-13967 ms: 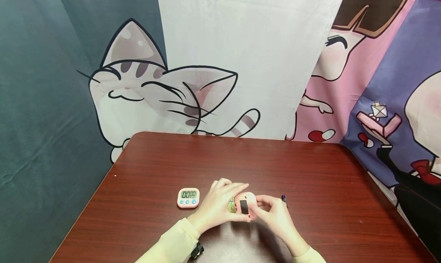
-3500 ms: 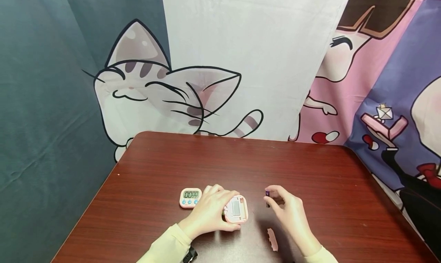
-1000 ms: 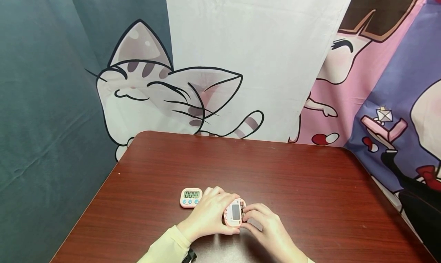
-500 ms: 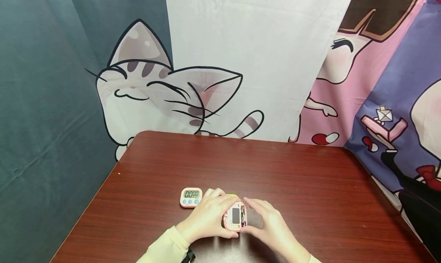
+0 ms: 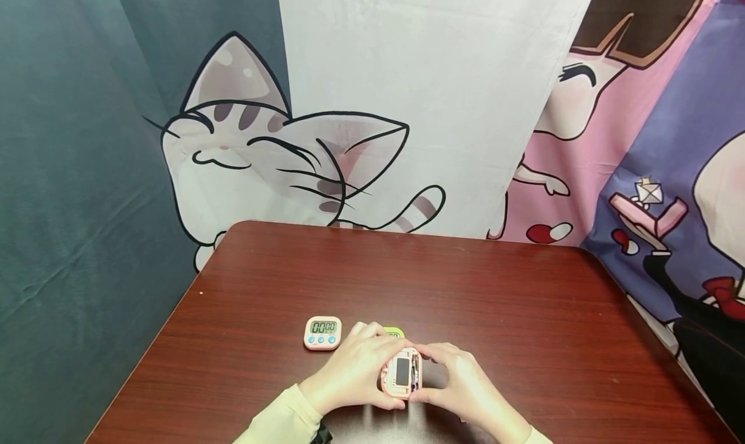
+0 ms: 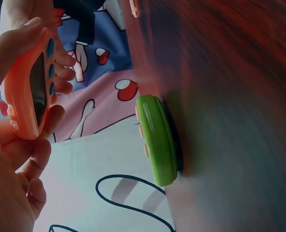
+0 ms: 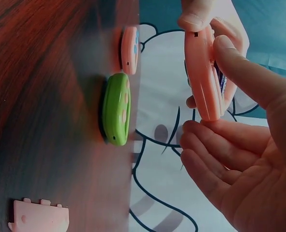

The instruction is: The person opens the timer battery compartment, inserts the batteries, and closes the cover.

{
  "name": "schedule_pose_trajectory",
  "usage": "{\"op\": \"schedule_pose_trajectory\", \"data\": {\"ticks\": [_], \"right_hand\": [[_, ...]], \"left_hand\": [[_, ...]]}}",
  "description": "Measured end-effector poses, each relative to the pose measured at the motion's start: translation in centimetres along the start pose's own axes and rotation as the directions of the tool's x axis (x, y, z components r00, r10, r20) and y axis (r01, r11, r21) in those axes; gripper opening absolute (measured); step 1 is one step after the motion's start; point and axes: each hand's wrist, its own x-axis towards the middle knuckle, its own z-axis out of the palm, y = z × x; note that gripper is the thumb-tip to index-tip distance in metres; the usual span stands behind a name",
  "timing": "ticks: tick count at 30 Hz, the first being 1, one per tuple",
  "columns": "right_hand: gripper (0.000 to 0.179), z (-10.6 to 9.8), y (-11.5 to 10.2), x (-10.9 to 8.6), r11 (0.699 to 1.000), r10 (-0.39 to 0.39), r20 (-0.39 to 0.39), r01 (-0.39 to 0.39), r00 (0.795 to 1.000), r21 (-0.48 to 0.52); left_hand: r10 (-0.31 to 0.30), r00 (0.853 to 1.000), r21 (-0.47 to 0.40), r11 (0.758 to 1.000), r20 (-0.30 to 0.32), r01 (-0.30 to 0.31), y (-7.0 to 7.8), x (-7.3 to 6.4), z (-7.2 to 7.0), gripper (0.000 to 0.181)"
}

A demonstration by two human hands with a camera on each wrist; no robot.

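My left hand [image 5: 355, 370] grips a pink digital timer [image 5: 401, 373], its back turned up and its battery compartment uncovered. A dark, purplish battery [image 7: 222, 83] lies in that slot, partly hidden by the thumb. With thumb and index finger, my right hand [image 5: 462, 386] pinches the timer's open-slot side at its two ends; the other fingers hold nothing. The left wrist view shows the timer's screen and blue buttons facing away from the slot. The detached pink battery cover [image 7: 40, 215] lies on the table, nearly all hidden by the right hand in the head view.
A green timer [image 7: 116, 110] rests on the table just beyond the held one. To the left sits another pink timer [image 5: 323, 333] reading 00:00. The brown table [image 5: 407, 276] ends against a printed cloth backdrop [image 5: 431, 108].
The timer's cover came off and went onto the table. My right hand brought a battery to the slot, then spread its fingers to the timer's ends. The held timer shifted slightly nearer.
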Motion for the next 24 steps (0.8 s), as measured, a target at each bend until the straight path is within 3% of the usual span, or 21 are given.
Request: {"op": "schedule_pose_trajectory", "data": {"ticks": [4,7,13,19,24], "right_hand": [[0.061,-0.2,-0.2,0.2,1.000,0.020,0.005,-0.020,1.000,0.016],[0.057,-0.3,-0.4,0.3,0.988,0.095,0.059,-0.101,0.994,0.119],[0.053,-0.7,-0.8,0.7,0.884,0.248,0.201,-0.307,0.948,0.353],[0.056,-1.1,-1.0,1.1,0.831,0.306,0.313,-0.413,0.899,0.374],[0.057,-1.1,-1.0,1.1,0.817,0.317,0.339,-0.436,0.886,0.377]], "left_hand": [[0.004,1.000,-0.002,1.000,-0.001,-0.004,0.1,0.1,-0.1,0.078],[0.008,1.000,0.005,1.000,-0.009,-0.008,0.1,0.1,-0.1,0.077],[0.000,0.999,0.028,1.000,-0.046,0.002,0.1,0.3,-0.4,0.079],[0.008,0.999,0.026,1.000,-0.050,-0.006,0.3,0.2,-0.5,0.079],[0.026,0.998,0.044,0.999,-0.056,-0.023,0.3,0.2,-0.6,0.079]]}}
